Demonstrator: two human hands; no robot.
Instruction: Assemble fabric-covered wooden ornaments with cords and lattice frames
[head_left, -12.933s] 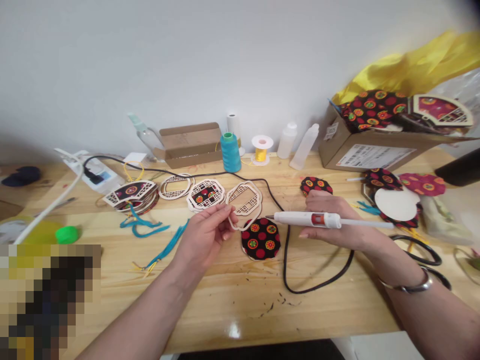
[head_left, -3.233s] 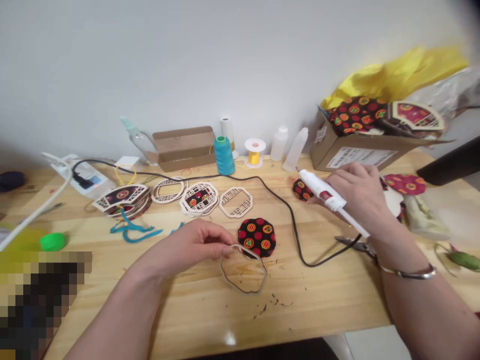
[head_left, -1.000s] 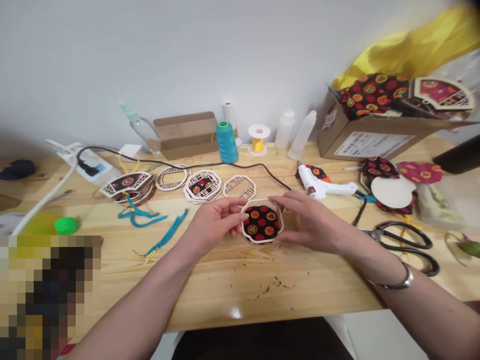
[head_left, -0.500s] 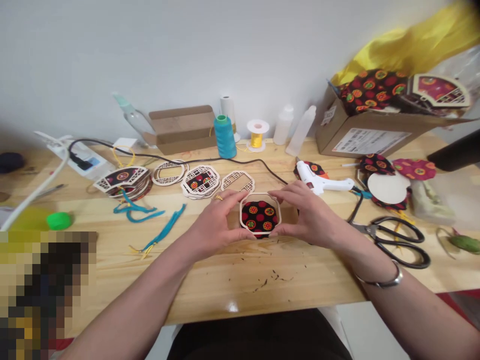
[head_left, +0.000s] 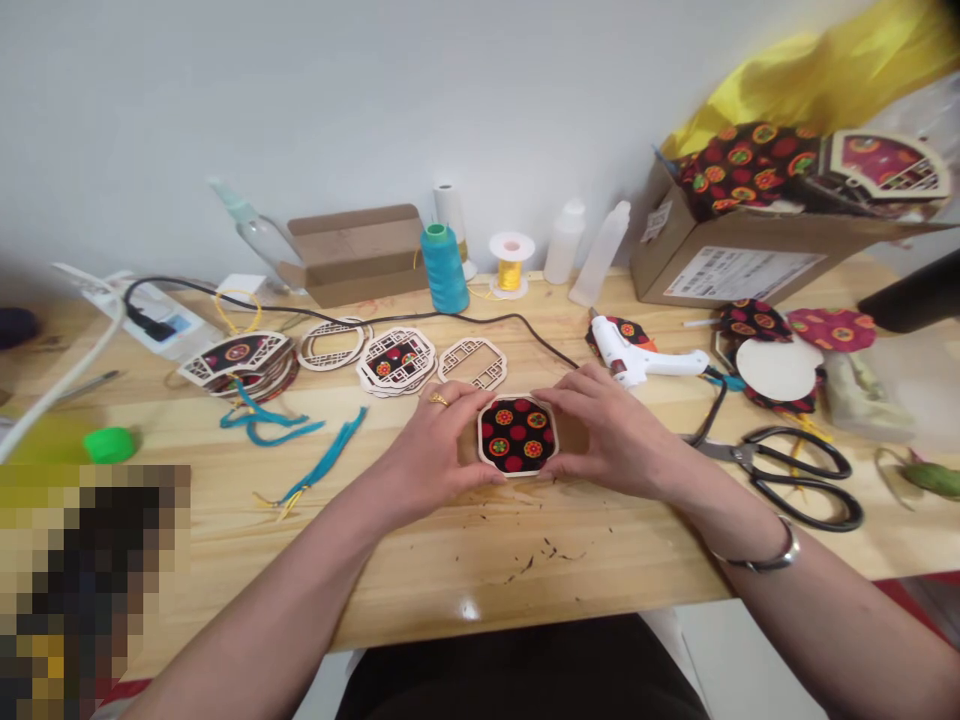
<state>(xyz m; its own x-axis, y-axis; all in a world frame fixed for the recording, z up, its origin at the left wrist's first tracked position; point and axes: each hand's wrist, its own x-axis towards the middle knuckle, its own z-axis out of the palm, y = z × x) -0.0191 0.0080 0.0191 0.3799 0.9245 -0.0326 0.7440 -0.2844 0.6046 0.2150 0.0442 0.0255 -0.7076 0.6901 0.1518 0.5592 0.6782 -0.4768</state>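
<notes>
A pale wooden frame (head_left: pixel 481 436) with notched corners surrounds a black patterned fabric piece (head_left: pixel 517 436) with red dots and flowers. My left hand (head_left: pixel 435 440) grips the frame's left side, thumb at the lower edge and fingers at the top. On the right side, my right hand (head_left: pixel 607 430) holds the same frame between thumb and fingers. Just behind lies a lattice wood piece (head_left: pixel 472 366), with a stack of lattice frames (head_left: pixel 397 362) to its left. A white glue gun (head_left: pixel 645 358) rests behind my right hand.
Black-handled scissors (head_left: pixel 802 478) lie right of my right wrist. Teal cords (head_left: pixel 330 455) lie at left. Behind stand a teal thread cone (head_left: pixel 444 270), a yellow spool (head_left: pixel 510 273), bottles (head_left: pixel 564 243) and a cardboard box (head_left: pixel 705 260). A black cable (head_left: pixel 495 319) crosses the table.
The fabric piece now fills the frame, where a gap showed at its top before. Both hands keep their hold. The view has shifted slightly.
</notes>
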